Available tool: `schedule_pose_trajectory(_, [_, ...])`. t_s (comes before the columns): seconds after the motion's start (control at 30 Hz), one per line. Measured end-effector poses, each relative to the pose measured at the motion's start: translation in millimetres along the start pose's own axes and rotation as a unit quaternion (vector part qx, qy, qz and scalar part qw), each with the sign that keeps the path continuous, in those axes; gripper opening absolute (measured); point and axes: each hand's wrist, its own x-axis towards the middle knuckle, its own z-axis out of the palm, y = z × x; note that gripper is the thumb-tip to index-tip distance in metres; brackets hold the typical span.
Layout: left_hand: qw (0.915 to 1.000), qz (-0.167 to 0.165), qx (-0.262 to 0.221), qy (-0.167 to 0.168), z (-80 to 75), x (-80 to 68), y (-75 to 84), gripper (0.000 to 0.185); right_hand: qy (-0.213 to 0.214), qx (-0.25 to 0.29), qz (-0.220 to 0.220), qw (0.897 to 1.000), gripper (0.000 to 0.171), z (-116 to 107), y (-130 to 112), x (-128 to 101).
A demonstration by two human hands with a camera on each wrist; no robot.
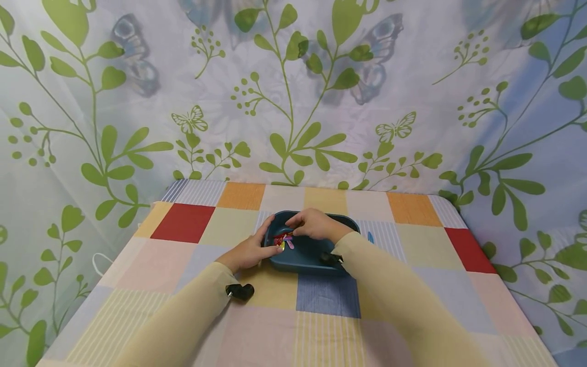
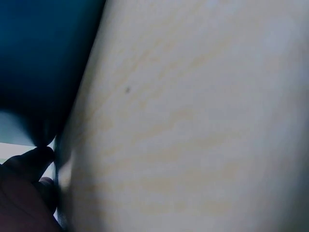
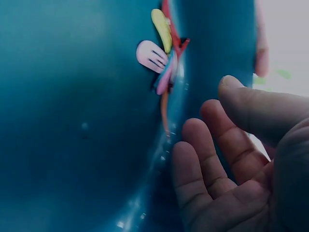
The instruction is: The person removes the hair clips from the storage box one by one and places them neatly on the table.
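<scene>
A dark blue rectangular basin [image 1: 316, 267] with rounded corners sits on the table. Small coloured hair clips [image 1: 286, 239], pink, yellow and red, lie bunched at its left end; the right wrist view shows these clips [image 3: 153, 57] close up against the wall. My left hand [image 1: 247, 252] holds the basin's left side, thumb at the front rim and fingers along the outer wall. Inside the basin, my right hand [image 1: 316, 224] hovers beside the clips. Its fingers [image 3: 195, 164] are loosely bent, with nothing visible between them and the thumb.
A patchwork-patterned cloth [image 1: 257, 331] covers the table. Just right of the basin lies a small light blue object [image 1: 370, 237], partly hidden by the right sleeve. A leaf-print curtain [image 1: 293, 102] hangs behind, and a white cable [image 1: 98, 265] loops at the left edge.
</scene>
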Motion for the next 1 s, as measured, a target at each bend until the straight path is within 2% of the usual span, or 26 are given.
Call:
schedule_pose_trajectory(0.27, [1.0000, 0.000, 0.000, -0.003, -0.9, -1.4, 2.3, 0.097, -0.031, -0.029, -0.009, 0.999, 0.035, 13.2, 4.3, 10.8])
schedule_pose_trajectory(0.5, [1.0000, 0.005, 0.003, -0.003, -0.7, 0.2, 1.6, 0.099, -0.056, -0.062, -0.010, 0.996, 0.039, 16.0, -1.9, 15.3])
schedule_pose_trajectory(0.67, [0.9999, 0.009, -0.005, -0.004, -1.2, -1.0, 2.9, 0.098, -0.063, -0.065, -0.008, 0.996, 0.038, 16.7, -5.1, 16.9])
schedule_pose_trajectory(0.9, [0.9998, 0.013, -0.017, -0.006, -1.2, 0.8, 0.1, 0.098, -0.068, -0.085, -0.043, 0.993, 0.039, 20.6, -5.1, 21.7])
schedule_pose_trajectory(1.0, [0.9997, 0.014, -0.018, -0.008, -0.8, 0.8, -0.3, 0.099, -0.068, -0.080, -0.056, 0.993, 0.032, 24.0, -4.4, 24.6])
